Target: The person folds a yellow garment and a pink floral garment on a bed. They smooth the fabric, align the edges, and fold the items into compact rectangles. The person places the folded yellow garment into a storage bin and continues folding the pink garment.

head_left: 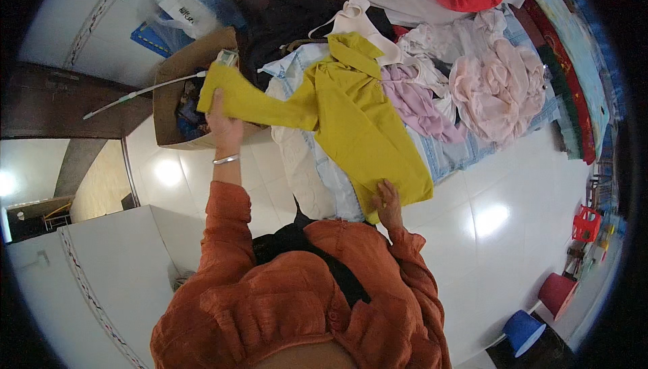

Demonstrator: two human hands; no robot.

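Note:
A mustard-yellow long-sleeved shirt [364,119] lies on the bed, its collar away from me and its hem toward me. My left hand [223,126], with a silver bangle at the wrist, grips one sleeve near the cuff. That sleeve stretches out to the left, over the edge of a cardboard box. On the shirt's lower part, close to the hem, rests my right hand [387,201]; its fingers lie apart on the cloth.
The cardboard box [169,116] stands left of the bed, a pale stick [145,90] across it. Pale pink clothing [499,92], a lilac garment [413,102], a white one [358,21] and dark clothes [287,11] surround the shirt. Buckets, one blue [523,332], stand lower right.

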